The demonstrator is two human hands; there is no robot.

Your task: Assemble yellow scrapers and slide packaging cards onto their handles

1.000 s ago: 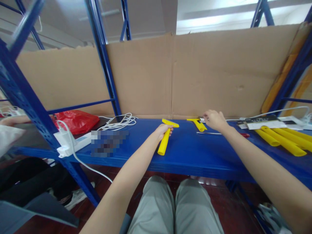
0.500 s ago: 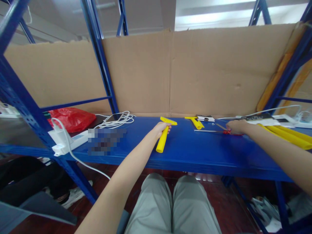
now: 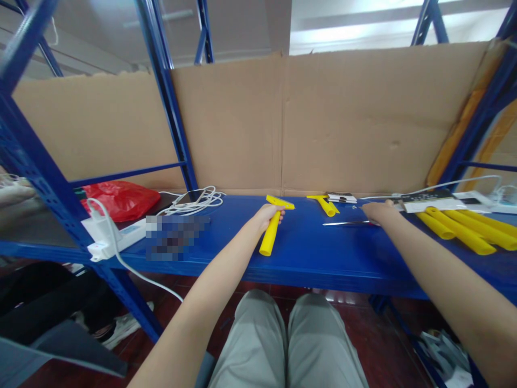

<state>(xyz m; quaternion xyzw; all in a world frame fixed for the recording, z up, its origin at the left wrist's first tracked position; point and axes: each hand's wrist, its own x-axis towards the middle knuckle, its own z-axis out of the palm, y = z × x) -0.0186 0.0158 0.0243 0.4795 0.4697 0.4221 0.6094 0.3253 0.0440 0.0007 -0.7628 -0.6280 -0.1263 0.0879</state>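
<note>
One yellow T-shaped piece (image 3: pixel 270 236) is in the left hand (image 3: pixel 268 214), fingers wrapped round it where stem meets crossbar, over the blue shelf (image 3: pixel 319 250). Right hand (image 3: pixel 376 212) is down at one end of a thin metal rod (image 3: pixel 345 223); can't tell if its fingers are pinching anything. Looks like a pick-up step to me, so next move probably calls for a sure right-hand pinch.

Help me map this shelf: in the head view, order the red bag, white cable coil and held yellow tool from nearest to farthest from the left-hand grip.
1. Yellow tool: held in the left-hand grip.
2. White cable coil: to its left.
3. Red bag: farther left, past the coil.
</note>
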